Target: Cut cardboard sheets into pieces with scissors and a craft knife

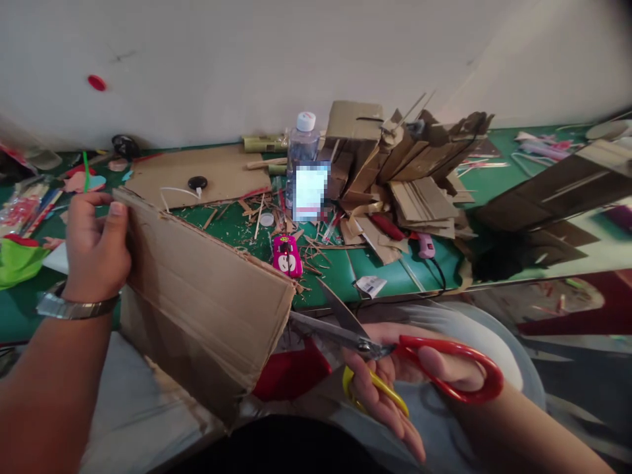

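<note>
A folded sheet of brown cardboard point(212, 283) is gripped at its upper left corner by my left hand point(99, 243), thumb on the near face. My right hand point(385, 375) has its fingers through the handles of a pair of scissors point(365, 345), one handle red and one yellow. The scissor blades stand apart and point left at the cardboard's right edge. Whether the lower blade touches the cardboard I cannot tell.
Behind the cardboard on the green table point(326, 289) are a pink power socket point(287, 257), a clear bottle point(302, 148), a lit blurred screen point(310, 191) and wood scraps. A cardboard structure point(365, 145) stands to their right, near a glue gun point(425, 245). A stool point(494, 336) is below.
</note>
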### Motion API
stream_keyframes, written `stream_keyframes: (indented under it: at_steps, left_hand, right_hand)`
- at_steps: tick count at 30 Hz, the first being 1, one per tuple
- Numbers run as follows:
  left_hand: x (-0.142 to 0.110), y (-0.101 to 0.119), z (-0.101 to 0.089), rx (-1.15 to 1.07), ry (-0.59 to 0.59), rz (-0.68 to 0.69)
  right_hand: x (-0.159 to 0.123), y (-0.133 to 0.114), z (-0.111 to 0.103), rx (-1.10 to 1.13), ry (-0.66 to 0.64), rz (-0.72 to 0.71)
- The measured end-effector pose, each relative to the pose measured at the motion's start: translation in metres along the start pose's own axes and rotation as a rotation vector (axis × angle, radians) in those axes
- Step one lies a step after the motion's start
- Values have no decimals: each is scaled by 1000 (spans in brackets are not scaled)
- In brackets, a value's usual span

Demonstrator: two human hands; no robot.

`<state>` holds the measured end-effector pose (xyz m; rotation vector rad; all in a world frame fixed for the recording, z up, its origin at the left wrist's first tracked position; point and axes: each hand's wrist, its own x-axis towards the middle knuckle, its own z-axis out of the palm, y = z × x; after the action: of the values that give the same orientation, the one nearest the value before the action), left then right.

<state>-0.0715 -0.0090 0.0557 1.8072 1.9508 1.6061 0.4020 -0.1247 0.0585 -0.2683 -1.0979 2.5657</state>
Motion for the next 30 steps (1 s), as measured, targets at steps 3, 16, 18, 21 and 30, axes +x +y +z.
stream_keyframes:
  at_steps: [3,16,18,21,30]
  left_hand:
    - [-1,4,0,5,-14,40]
    - [-13,34,6,-92,-180,-127]
    - [-15,38,7,-133,-224,-125]
    - [-20,43,6,-115,-274,-103]
    - [-21,49,4,-192,-250,-6]
  right_hand:
    - [-3,-2,-2,-2,10,-16]
    - [7,2,-13,-51,-22,65]
    - [12,0,-11,-60,25,97]
    - [17,0,-4,-73,64,154]
    - [18,-2,-2,-47,37,213]
